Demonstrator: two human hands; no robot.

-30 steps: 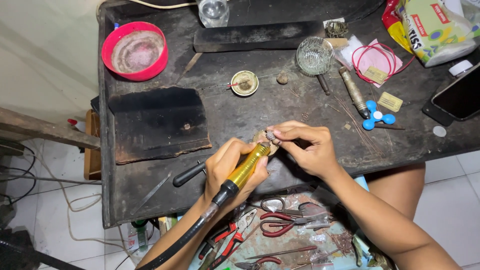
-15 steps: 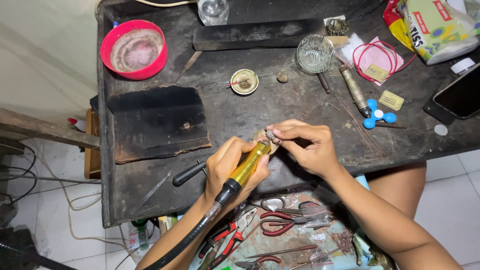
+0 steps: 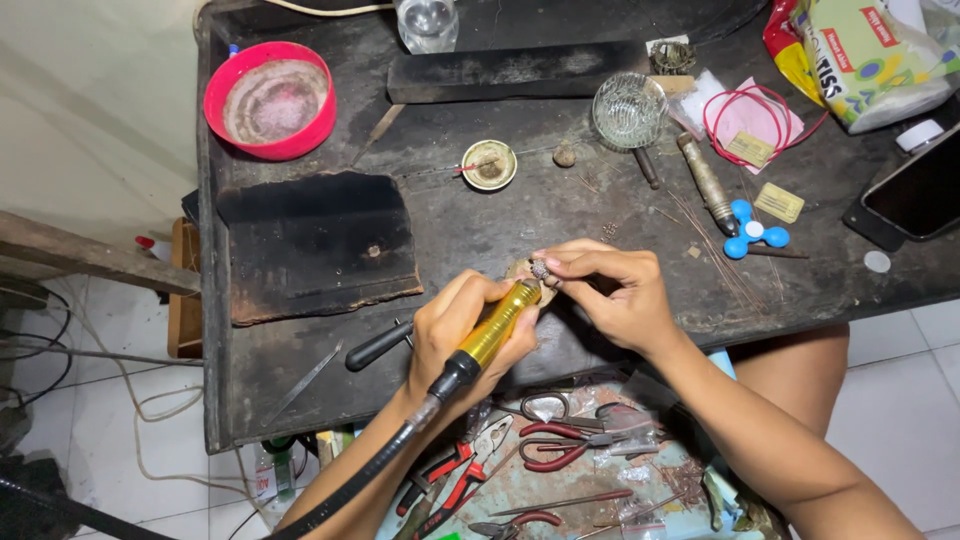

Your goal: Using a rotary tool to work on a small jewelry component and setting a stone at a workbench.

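My left hand (image 3: 455, 325) grips a yellow rotary handpiece (image 3: 495, 328) with a black flexible shaft trailing down to the lower left. Its tip meets a small metal piece (image 3: 541, 269) pinched between the fingers of my right hand (image 3: 610, 290). Both hands rest over the front middle of a dark, worn workbench (image 3: 480, 215). The small piece is mostly hidden by my fingertips.
On the bench are a red bowl (image 3: 270, 99), a black slab (image 3: 318, 245), a small round dish (image 3: 489, 165), a wire mesh strainer (image 3: 629, 112), a blue spinner (image 3: 751, 232) and a phone (image 3: 915, 192). Red-handled pliers (image 3: 560, 445) lie in a tray below the bench edge.
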